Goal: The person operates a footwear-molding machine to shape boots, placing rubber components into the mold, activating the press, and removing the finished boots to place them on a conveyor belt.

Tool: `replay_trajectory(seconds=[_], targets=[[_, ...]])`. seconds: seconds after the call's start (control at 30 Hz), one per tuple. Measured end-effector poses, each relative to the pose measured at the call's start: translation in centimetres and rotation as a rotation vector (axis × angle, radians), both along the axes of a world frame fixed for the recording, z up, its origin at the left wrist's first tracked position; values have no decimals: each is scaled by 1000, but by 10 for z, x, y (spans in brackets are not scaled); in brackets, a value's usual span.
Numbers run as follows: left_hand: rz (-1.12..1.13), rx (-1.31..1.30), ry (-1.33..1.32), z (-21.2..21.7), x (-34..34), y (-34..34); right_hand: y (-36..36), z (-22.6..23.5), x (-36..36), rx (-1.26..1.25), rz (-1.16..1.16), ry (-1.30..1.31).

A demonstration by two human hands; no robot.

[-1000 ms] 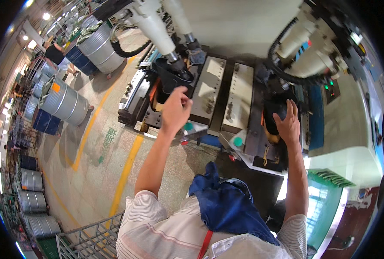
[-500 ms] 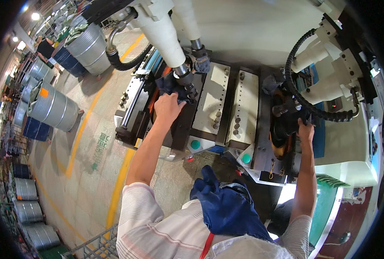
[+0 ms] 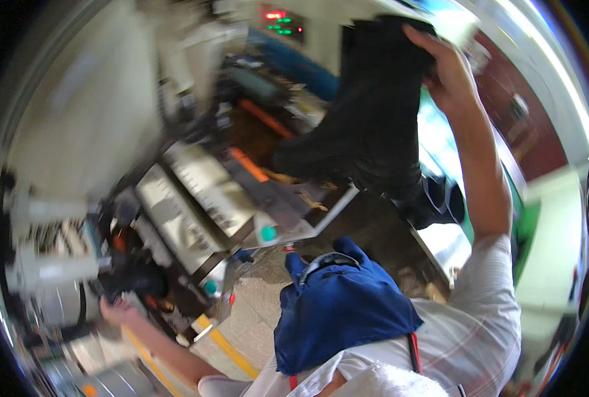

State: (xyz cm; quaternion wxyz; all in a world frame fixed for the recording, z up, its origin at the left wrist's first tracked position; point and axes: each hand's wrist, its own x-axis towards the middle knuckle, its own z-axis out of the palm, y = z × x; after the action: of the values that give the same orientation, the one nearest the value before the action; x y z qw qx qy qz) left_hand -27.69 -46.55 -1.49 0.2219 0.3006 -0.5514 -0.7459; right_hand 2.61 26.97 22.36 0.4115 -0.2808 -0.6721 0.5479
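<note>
A tall black boot (image 3: 380, 99) hangs on the right, raised above the machine with its toe to the left. My right hand (image 3: 450, 76) is closed round the top of its shaft, the thumb over the edge. At the far left, my left hand (image 3: 119, 311) is at the end of another black boot (image 3: 139, 278), which sits on the left station of the machine. Motion blurs those fingers, but they look curled on the boot. Below the raised boot are more black boots (image 3: 433, 202), their openings facing right.
Between the two stations lie pale metal blocks (image 3: 208, 188), with a green button (image 3: 268, 233) at the front. A lit control panel (image 3: 282, 25) is at the back. White machine cylinders (image 3: 56, 271) stand at the left. Metal drums (image 3: 112, 380) show at the lower left.
The view has swung to the right. My right hand has lifted a black boot off the right station and up to the right. My left hand stays by the left station's boot.
</note>
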Motion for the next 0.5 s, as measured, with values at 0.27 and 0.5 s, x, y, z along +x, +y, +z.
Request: replay_trajectory(seconds=[0.27, 0.5], targets=[[180, 0, 284, 73, -15, -41, 143, -12, 203, 179, -322, -99], [56, -80, 301, 146, 124, 89, 326, -226, 345, 268, -808, -605]])
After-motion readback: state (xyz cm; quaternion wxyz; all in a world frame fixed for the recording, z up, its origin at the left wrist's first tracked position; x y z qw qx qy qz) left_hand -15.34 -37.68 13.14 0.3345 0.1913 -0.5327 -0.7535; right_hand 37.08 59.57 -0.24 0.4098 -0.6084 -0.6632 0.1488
